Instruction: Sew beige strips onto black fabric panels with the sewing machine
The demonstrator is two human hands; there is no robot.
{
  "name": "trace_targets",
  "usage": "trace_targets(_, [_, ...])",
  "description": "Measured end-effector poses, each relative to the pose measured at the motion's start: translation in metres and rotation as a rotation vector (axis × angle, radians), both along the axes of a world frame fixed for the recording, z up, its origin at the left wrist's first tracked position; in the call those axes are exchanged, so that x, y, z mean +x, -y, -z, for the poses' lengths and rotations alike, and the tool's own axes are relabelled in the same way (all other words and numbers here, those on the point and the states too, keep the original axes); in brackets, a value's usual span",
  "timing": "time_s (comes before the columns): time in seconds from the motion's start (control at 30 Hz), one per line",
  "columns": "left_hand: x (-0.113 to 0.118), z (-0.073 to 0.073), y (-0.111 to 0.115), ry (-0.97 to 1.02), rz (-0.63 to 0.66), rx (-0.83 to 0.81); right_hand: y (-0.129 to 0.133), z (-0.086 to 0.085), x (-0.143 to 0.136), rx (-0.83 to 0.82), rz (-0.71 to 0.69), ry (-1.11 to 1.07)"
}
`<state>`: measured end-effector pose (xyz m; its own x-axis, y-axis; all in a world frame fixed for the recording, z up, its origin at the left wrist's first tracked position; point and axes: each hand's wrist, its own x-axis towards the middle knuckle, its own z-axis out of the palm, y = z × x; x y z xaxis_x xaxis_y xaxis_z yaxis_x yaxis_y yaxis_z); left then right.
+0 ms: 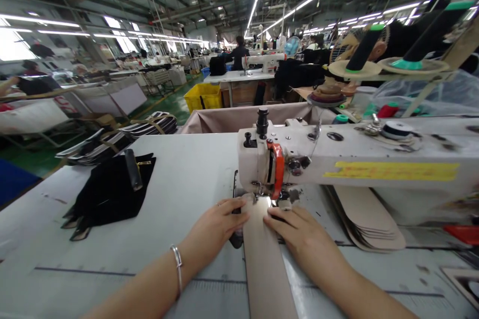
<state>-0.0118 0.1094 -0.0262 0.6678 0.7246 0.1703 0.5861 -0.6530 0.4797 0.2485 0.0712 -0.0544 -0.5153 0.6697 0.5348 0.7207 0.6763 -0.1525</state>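
Observation:
A long beige strip of material (265, 264) runs from the near table edge up under the head of a white sewing machine (254, 159). My left hand (224, 219) is closed at the strip's left edge, thumb and fingertips against it just in front of the needle area. On the opposite edge, my right hand (299, 227) has its fingers bent and pressed to the strip, close to the presser foot. The fingertips partly hide the strip's edges, and the needle itself is hard to make out. An orange guard (277, 169) covers part of the machine head.
Black cut pieces (112, 189) lie at left with a dark-handled tool (133, 169) on top. Stacked beige panels (368, 214) sit under the machine arm. Striped bundles (149, 127) and a yellow bin (203, 97) stand beyond. Thread cones (366, 47) rise at right; a person (239, 54) is further back.

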Motion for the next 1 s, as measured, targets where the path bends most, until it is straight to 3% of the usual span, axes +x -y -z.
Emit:
trace_targets(0.37, [0.006,0.000,-0.006,0.092,0.024,-0.145,-0.002,0.001,0.002,0.029,0.021,0.001])
trace_targets(0.63, [0.009,0.000,-0.006,0.069,0.031,-0.091,-0.002,0.000,-0.001,0.033,0.044,0.027])
trace_targets(0.73, [0.010,-0.006,0.000,0.034,0.071,-0.050,-0.001,0.009,0.003,0.066,0.044,0.025])
trace_targets(0.8, [-0.002,-0.013,0.001,-0.031,0.090,-0.025,-0.003,0.024,0.010,0.122,0.035,0.039])
trace_targets(0.87, [-0.029,-0.021,-0.002,-0.174,-0.085,0.039,-0.008,0.045,0.018,0.180,0.023,0.083])
trace_targets(0.97, [-0.096,-0.038,-0.012,-0.396,-0.649,0.201,-0.018,0.076,0.029,0.233,-0.008,0.134])
trace_targets(1.0, [-0.120,-0.044,-0.016,-0.421,-0.775,0.233,-0.022,0.084,0.032,0.241,-0.020,0.142])
